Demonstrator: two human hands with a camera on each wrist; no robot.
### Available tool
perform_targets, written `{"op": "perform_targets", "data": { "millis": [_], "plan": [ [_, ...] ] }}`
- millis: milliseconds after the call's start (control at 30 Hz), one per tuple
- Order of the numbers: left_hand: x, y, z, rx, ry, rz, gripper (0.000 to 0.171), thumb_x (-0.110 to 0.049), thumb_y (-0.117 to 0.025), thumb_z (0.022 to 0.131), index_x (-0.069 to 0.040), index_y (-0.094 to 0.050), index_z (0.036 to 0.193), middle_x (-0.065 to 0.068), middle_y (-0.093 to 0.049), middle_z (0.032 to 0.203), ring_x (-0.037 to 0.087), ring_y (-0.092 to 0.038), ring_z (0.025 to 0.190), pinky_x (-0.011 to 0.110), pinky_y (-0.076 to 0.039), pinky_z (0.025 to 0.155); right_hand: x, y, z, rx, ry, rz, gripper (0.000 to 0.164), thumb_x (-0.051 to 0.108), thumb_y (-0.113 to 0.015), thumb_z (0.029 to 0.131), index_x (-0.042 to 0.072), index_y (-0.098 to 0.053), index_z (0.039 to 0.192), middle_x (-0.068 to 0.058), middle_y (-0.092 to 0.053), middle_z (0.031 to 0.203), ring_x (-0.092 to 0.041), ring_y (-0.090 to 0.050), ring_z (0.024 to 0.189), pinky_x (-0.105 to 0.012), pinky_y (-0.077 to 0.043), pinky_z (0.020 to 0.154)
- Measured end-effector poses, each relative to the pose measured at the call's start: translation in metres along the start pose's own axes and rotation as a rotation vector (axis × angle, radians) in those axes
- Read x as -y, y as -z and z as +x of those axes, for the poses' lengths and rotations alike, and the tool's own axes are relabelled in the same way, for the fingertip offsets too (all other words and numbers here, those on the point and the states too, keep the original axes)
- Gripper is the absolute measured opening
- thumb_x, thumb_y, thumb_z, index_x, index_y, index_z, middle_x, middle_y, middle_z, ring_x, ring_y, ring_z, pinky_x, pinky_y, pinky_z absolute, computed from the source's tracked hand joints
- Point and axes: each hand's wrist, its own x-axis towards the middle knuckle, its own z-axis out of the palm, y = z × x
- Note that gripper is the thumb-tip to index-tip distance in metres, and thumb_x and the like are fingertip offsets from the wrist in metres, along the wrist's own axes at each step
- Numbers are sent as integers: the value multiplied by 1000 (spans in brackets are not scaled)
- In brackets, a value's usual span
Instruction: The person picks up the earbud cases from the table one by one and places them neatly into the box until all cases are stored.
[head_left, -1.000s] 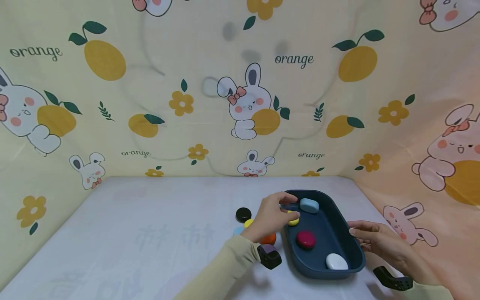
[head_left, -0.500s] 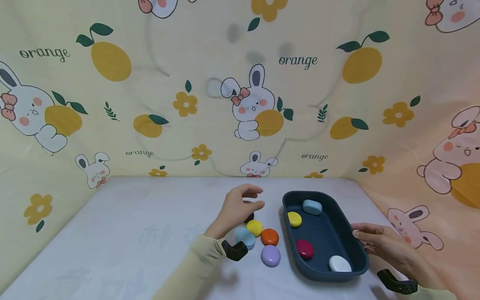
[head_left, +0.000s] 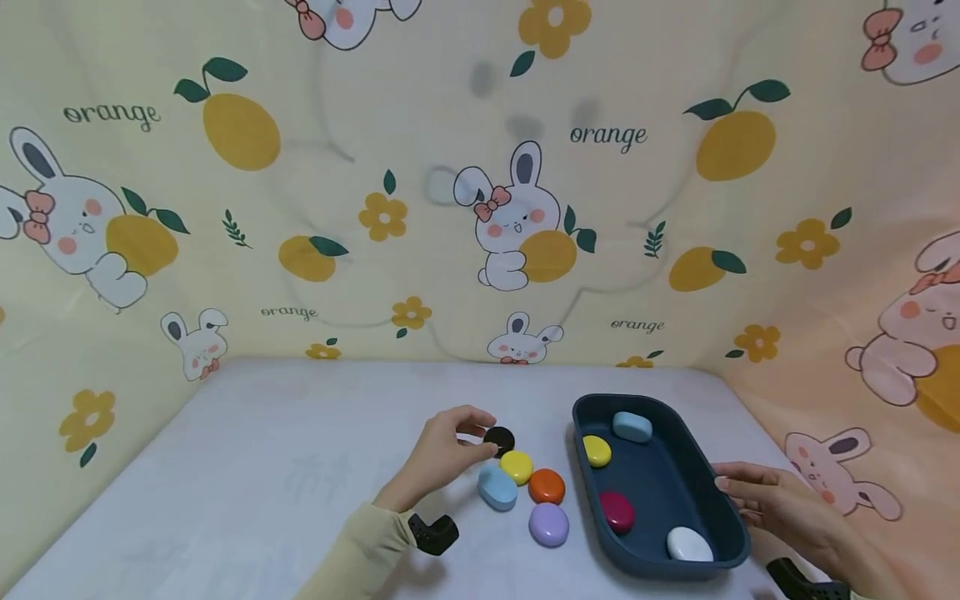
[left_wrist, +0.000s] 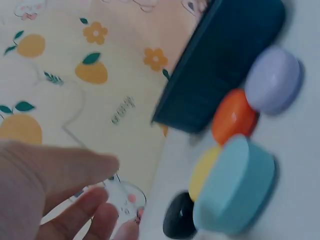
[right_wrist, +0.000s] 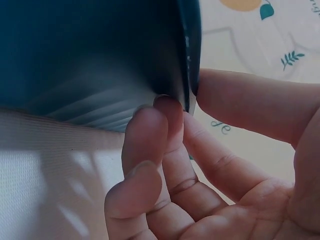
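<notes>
While near black disc (head_left: 502,438), left grip (head_left: 442,448).

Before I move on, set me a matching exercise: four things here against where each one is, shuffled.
1. Black piece
2. Purple piece
3. White piece
4. Right hand

A. inside the tray
B. holding the tray's edge
C. on the table, next to the orange piece
D. on the table, nearest the left hand

Pairs: 1-D, 2-C, 3-A, 4-B
</notes>
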Motion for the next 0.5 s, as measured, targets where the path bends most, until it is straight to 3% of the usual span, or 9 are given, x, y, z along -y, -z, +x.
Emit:
{"op": "perform_targets", "data": {
  "millis": [200,500],
  "plan": [
    [15,10,3,23,-22,32,32,-18,-78,85,-12,-67,115,2,-66,113,26,-61,106,35,-53,86,-2,0,1,-3,-1,-9,27,20,-52,104,7,-63,124,-1,-66,111,-24,-60,96,-36,-52,86],
    [35,22,5,173,30,-24,49,-21,-83,80,-12,-63,124,6,-64,121,25,-59,110,37,-52,89,-3,2,1,5,-2,-8,26,19,-52,104,7,-64,124,-1,-67,112,-23,-61,97,-36,-52,87]
  ]
}}
